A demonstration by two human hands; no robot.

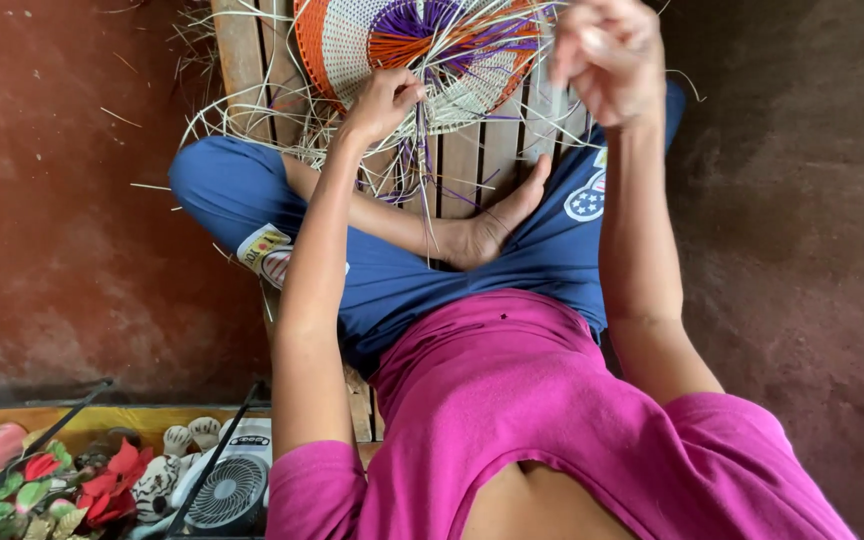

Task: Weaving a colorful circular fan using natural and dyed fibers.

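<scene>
The left hand (384, 100) pinches the rim of a round woven straw mat (422, 55) in orange, white and purple; the right hand (602, 55) has its fingers closed on pale straw strands (542, 90).

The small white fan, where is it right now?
In the head view the small white fan sits at the bottom left, on the floor beside the person's left elbow, just right of the red artificial flowers and a white striped toy.

I see no packages, signs or screens. Two printed patches sit on the blue trousers (422, 285): a rectangular white-yellow-red patch (265, 250) on one thigh and a round white-and-blue patch (586, 198) on the other.
</scene>
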